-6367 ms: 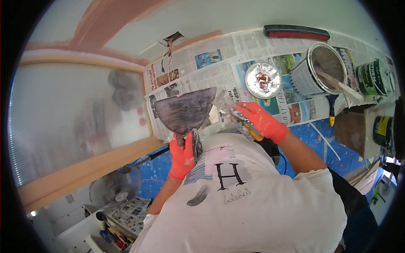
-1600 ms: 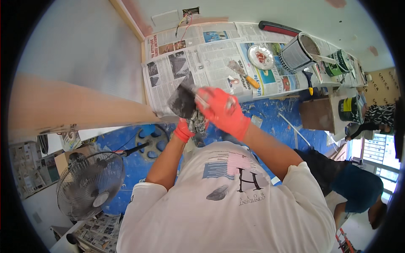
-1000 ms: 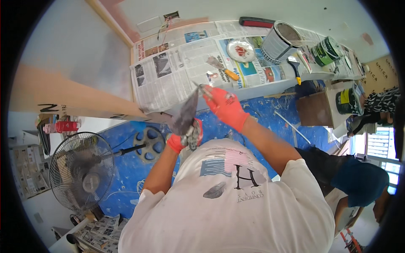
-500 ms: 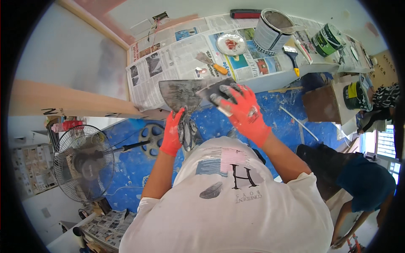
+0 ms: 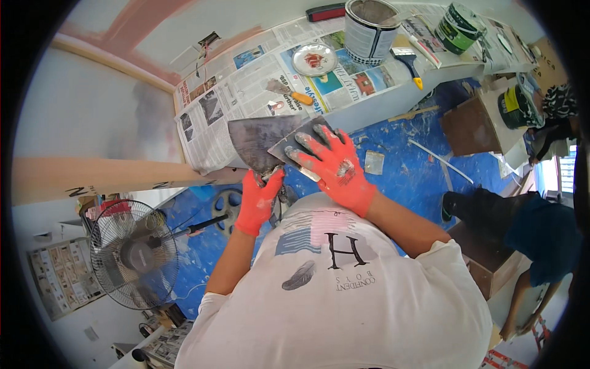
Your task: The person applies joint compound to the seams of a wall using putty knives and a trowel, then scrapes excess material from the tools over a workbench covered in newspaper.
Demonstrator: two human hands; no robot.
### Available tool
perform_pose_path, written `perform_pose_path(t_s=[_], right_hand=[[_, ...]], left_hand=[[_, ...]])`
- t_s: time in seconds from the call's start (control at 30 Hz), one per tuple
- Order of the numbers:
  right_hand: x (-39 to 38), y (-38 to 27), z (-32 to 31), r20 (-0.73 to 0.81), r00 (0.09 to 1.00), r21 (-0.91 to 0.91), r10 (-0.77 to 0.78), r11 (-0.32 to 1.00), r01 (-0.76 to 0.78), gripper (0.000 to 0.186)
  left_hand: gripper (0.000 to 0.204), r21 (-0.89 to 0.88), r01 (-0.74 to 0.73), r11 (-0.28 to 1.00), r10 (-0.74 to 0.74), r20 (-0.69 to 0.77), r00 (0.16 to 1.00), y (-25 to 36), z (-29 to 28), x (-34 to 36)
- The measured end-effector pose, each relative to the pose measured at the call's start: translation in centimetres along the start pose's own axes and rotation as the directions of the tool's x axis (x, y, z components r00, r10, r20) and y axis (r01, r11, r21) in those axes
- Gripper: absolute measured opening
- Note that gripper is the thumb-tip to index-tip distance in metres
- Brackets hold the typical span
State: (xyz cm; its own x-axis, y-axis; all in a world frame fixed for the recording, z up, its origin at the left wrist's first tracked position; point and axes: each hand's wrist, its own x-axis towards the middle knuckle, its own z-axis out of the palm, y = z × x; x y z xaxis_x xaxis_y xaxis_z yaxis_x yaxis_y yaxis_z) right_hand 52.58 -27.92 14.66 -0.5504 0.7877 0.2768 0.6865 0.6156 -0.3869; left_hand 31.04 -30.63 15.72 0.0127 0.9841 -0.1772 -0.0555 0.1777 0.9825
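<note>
My left hand [image 5: 258,202], in a red-orange glove, is closed round the lower end of a broad, flared putty knife [image 5: 255,138] with a grey, smeared blade. My right hand [image 5: 343,171], gloved alike and with filler-stained fingertips, grips a dark, flat rectangular spreader blade [image 5: 289,142]. This spreader lies across the right part of the putty knife's blade, seemingly touching it. My right fingers stretch over its upper face. The thumb side of that hand and the knife's handle are mostly hidden.
Newspaper covers a ledge ahead, bearing a small orange-handled scraper [image 5: 295,93], a round lid [image 5: 314,59], a large paint can [image 5: 370,34], a paintbrush [image 5: 407,64] and a green tub [image 5: 458,29]. A fan [image 5: 136,253] stands left. Another person [image 5: 544,237] bends at the right.
My right hand has brought the spreader left and over the putty knife's blade. My left hand has shifted slightly right. The whole view has tilted, so the ledge items appear further left.
</note>
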Motion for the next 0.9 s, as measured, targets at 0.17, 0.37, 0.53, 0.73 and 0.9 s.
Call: perform_pose_path(t_s=[0.17,0.37,0.53,0.73,0.9], right_hand=[[-1.2,0.1,-0.8,0.067,0.996,0.011,-0.057,0.998,0.057,0.065],[-1.1,0.2,-0.3,-0.007,0.998,-0.066,-0.063,0.996,0.062,0.064],[-0.5,0.9,-0.4,-0.016,0.996,-0.078,-0.085,0.993,0.083,0.064],[0.3,1.7,-0.4,-0.056,0.989,-0.117,-0.136,0.985,0.129,0.067],[1.2,1.9,-1.5,-0.048,0.991,-0.115,-0.127,0.986,0.121,0.064]], left_hand=[[0.018,0.105,-0.046,0.993,0.042,0.036,0.998,-0.8,-0.7,0.1],[0.020,0.094,0.002,0.996,-0.012,0.107,0.994,0.8,-0.8,0.0],[0.021,0.168,-0.057,0.984,0.033,0.144,0.989,0.8,-1.1,-0.2],[0.021,0.212,-0.061,0.975,0.033,0.130,0.991,0.2,-1.4,-0.8],[0.029,0.364,-0.141,0.921,0.089,0.156,0.984,-1.6,-2.3,-0.7]])
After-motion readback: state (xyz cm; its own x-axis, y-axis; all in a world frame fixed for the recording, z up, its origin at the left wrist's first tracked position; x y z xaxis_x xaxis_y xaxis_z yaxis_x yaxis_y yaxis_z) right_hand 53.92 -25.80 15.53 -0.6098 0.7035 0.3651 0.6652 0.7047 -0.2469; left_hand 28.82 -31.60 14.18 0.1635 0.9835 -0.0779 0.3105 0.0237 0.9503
